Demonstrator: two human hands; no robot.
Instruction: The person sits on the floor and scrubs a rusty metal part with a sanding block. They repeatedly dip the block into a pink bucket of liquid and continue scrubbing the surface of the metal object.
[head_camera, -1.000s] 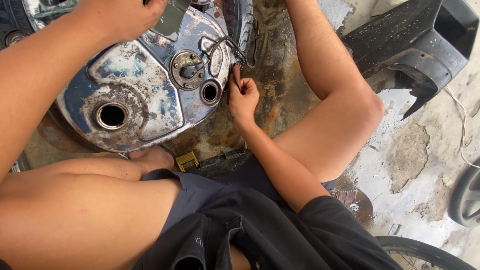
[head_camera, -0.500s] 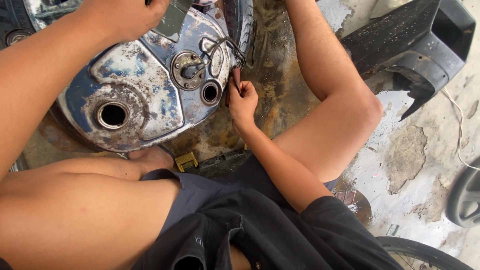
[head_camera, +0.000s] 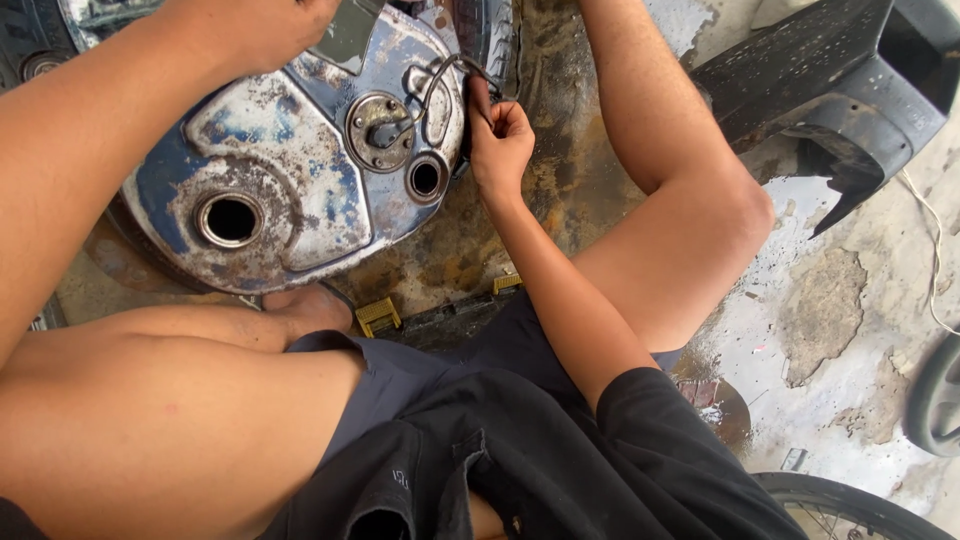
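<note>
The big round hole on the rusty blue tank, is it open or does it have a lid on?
Open. The big round hole in the tank shows only a bare metal rim around a dark inside; no lid sits on it.

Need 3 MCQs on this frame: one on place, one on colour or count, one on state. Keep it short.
1. Where is the right hand?
A. at the thin dark hose on the tank's right edge
B. on the wheel
C. on the knee

2. What colour is the metal tank?
A. clean red
B. blue and silver with rust patches
C. plain yellow

3. What state is the large round opening in?
A. capped
B. plugged with a rag
C. open, with a dark hole

Answers: 1 A, its fingers pinch at the hose beside the tank. 2 B, worn blue paint, bare metal and rust show. 3 C, nothing covers the ring. The left hand rests on the tank's top edge.
</note>
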